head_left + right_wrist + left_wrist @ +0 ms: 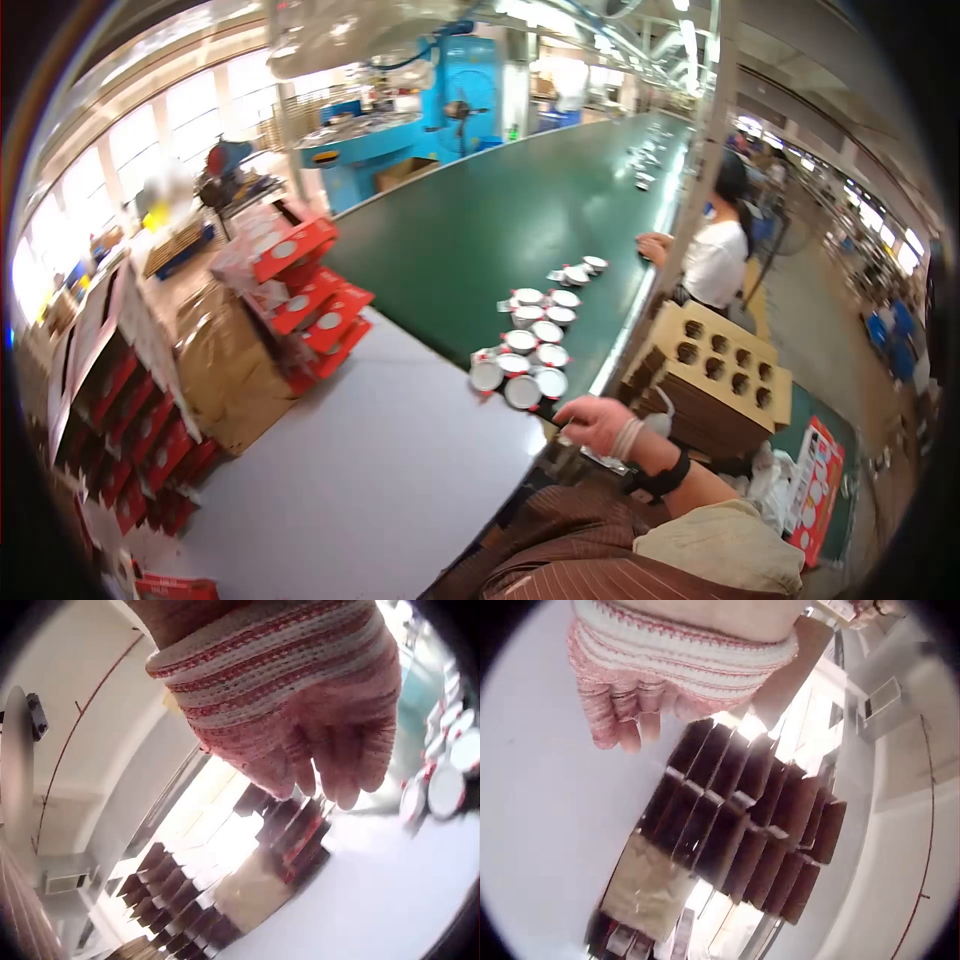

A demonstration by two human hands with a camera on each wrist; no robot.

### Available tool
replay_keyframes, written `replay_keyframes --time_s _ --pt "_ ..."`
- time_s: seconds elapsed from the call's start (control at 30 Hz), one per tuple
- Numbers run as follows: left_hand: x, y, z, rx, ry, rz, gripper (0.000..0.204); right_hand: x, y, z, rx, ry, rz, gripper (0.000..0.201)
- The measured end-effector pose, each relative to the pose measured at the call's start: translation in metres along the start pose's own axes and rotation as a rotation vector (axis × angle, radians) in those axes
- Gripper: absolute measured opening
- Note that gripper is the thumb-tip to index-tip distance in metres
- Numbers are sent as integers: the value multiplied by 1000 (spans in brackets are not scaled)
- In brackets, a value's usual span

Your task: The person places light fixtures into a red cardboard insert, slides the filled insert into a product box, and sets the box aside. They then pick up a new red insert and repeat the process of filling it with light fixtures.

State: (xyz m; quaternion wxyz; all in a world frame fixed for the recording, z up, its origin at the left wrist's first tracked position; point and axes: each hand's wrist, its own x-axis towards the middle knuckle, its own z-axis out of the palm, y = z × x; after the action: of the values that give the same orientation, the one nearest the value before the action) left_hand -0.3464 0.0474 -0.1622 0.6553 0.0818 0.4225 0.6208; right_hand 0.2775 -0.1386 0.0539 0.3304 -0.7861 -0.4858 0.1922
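In the head view my right hand [597, 425] is held over the near right corner of the white tabletop [400, 450], beside several round white lids [521, 391] with red edges on the green belt. The right wrist view shows this hand [322, 735] in a striped-cuff glove, fingers relaxed and bent slightly, with nothing held; more lids [447, 789] lie to its right. Only the left wrist view has my left hand [641, 697], also gloved, its fingers hanging loosely over the white surface [540, 787]. Stacked compartment boxes [731, 825] stand beyond it.
Red-and-white cartons [325, 320] and a brown paper-wrapped box [225, 370] stand at the left. The green belt [480, 220] runs away ahead, with a person [715, 250] beside it. Cardboard trays with holes [710, 370] are stacked at the right, near a red box [818, 490].
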Motion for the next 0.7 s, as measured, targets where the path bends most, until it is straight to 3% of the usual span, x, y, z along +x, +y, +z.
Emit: replay_keyframes --time_s 0.1,0.17,0.2,0.3,0.37,0.5,0.63,0.7 --pt "-7 -42 39 86 -97 -125 37 -44 15 -81 -89 156 139 27" --pt "-8 -60 60 136 -165 -196 33 -66 36 -127 -285 293 101 33" --pt "-11 -68 68 153 -193 -219 32 -77 55 -145 -563 350 73 43" --pt "-18 -92 96 183 -236 -255 28 -92 103 -176 -670 170 334 56" --pt "-15 -109 112 199 -232 -281 24 -92 121 -180 -583 -58 630 60" --pt "-14 -123 123 258 -240 -326 27 -99 127 -194 -491 -66 503 63" --pt "-40 -129 140 247 -303 -305 30 -100 135 -209 -349 -124 522 65" --pt "-38 -130 139 245 -331 -306 31 -100 150 -212 -248 -123 475 55"
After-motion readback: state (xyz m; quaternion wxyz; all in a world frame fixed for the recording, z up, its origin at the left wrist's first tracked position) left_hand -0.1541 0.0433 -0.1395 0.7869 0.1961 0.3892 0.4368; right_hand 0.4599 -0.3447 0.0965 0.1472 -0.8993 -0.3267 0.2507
